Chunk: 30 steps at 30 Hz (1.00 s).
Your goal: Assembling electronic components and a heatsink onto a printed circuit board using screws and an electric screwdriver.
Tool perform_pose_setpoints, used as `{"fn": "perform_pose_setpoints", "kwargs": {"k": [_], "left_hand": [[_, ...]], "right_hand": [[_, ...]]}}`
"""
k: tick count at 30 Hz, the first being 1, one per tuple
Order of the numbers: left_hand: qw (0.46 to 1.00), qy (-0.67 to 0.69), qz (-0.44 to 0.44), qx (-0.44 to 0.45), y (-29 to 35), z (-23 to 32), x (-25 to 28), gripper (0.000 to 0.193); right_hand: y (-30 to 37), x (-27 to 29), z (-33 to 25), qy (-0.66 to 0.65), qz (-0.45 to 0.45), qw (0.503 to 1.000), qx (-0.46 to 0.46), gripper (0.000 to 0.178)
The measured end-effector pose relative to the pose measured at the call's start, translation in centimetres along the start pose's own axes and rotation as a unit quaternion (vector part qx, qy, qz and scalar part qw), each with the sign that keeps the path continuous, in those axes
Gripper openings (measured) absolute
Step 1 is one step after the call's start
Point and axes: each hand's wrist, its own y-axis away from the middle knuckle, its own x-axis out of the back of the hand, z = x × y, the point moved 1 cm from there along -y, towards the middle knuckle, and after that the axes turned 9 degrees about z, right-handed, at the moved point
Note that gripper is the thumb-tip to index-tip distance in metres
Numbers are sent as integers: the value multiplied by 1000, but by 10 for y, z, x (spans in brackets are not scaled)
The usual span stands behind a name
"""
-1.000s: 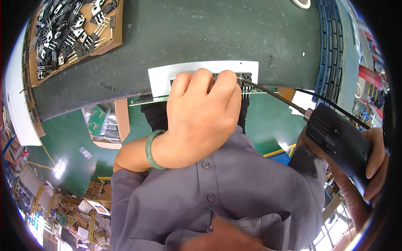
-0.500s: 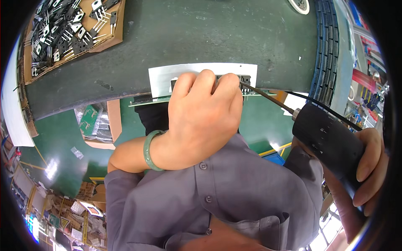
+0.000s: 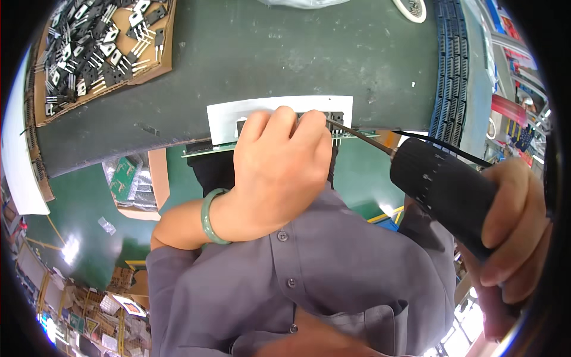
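“Along the near edge of the dark green table (image 3: 267, 65), what's lying there?”

“A white plate (image 3: 223, 125) with a cut-out, dark components (image 3: 337, 116) showing in it, and a green circuit board (image 3: 202, 152) just on its near side.”

“And the left hand (image 3: 279, 169)?”

“Curled over the middle of the plate, knuckles up, wearing a green bangle (image 3: 206, 217). Its fingertips are hidden, so I can't say whether it pinches anything or merely presses.”

“The right hand (image 3: 514, 229)?”

“Over to the right, wrapped round a black power screwdriver (image 3: 446, 178). The thin shaft (image 3: 361, 137) points left, its end at the components just beside the left hand's fingers; whether it touches one, I can't tell.”

“Anything farther off?”

“Far left, a cardboard box (image 3: 168, 47) of three-legged black parts (image 3: 71, 50); along the right, dark blue racks (image 3: 449, 77).”
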Motion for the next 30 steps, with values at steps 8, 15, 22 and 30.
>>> {"fn": "perform_pose_setpoints", "kwargs": {"k": [8, 15, 22, 30], "left_hand": [[999, 25, -20, -38, -8, 5, 4, 27], [994, 73, 34, -78, -10, 9, -7, 28], [991, 98, 49, -81, -13, 7, -2, 30], [991, 96, 77, -58, -12, 4, -6, 39]], "right_hand": [[-52, -54, 89, 4, 28, 990, 137, 37], [-129, -3, 197, 138, 84, 946, 282, 18], [-144, 6, 218, 157, 68, 941, 293, 16], [-108, -13, 115, 139, 54, 965, 213, 39]]}}
